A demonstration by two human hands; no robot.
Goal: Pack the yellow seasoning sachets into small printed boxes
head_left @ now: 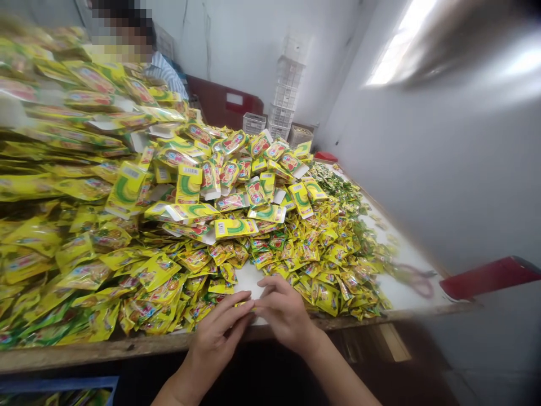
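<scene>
Sachet piles (177,225) fill 9 to 1 o'clock, blurred scissors (412,279) at 3; left hand (215,332) and right hand (285,313) pinch a small yellow piece (245,304), mostly hidden.

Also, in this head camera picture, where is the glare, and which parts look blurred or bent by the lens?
Head view: strong glare at upper right, a bright patch beside a dark blurred smear; the red object at right is soft; the wide lens bends the table edge and stretches the packets at left; the left hand and right hand look fairly sharp.
</scene>
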